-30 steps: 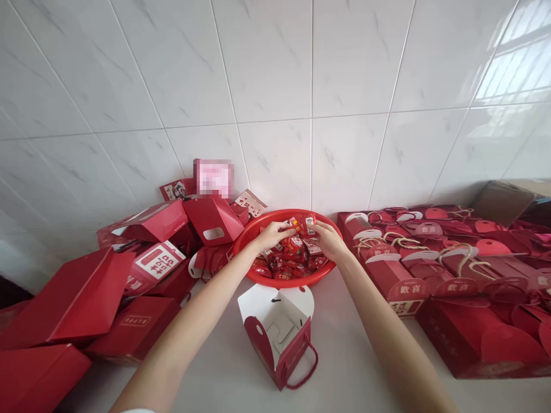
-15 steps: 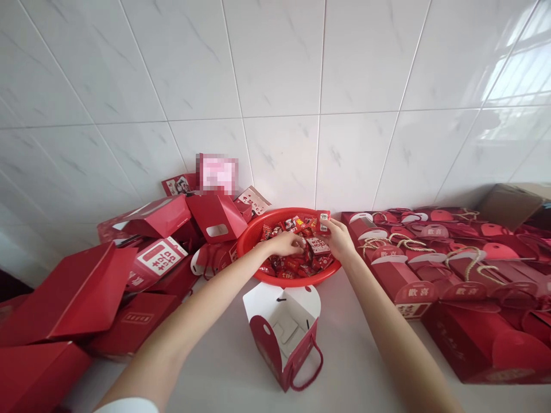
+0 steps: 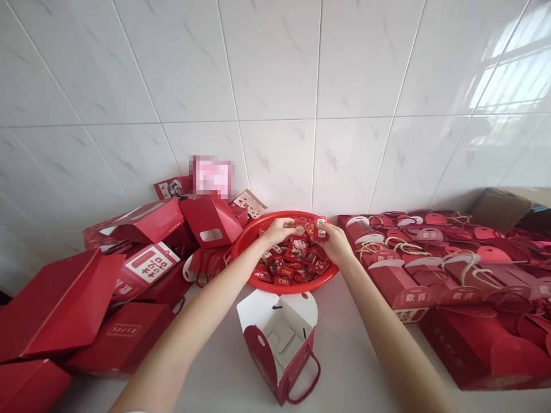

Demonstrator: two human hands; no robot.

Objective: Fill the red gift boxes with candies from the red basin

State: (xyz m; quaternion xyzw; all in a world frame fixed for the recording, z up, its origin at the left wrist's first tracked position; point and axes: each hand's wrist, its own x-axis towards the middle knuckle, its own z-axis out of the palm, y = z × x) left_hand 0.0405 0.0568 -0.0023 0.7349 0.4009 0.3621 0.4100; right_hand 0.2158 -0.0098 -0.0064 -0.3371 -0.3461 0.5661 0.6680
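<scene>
Bare tabletop (image 3: 353, 350) lies on both sides of the open box (image 3: 278, 344), whose mouth can be reached from above. Just behind it stands the red basket (image 3: 316, 282); the left hand (image 3: 279, 230) and right hand (image 3: 338, 244) crowd its far half. Heaped boxes (image 3: 64, 304) obstruct the left, packed rows (image 3: 413, 281) the right. Any basket-to-wall (image 3: 275, 86) gap is hard to judge.

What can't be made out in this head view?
In the head view:
Floor of the red basket: hidden under wrapped packets.
How many packets the right hand holds: its fingers partly cover them.
Left hand: too small to tell whether it grips a packet.
Print on the pink card: pixelated.
Cardboard box: cut off by the right edge.
</scene>
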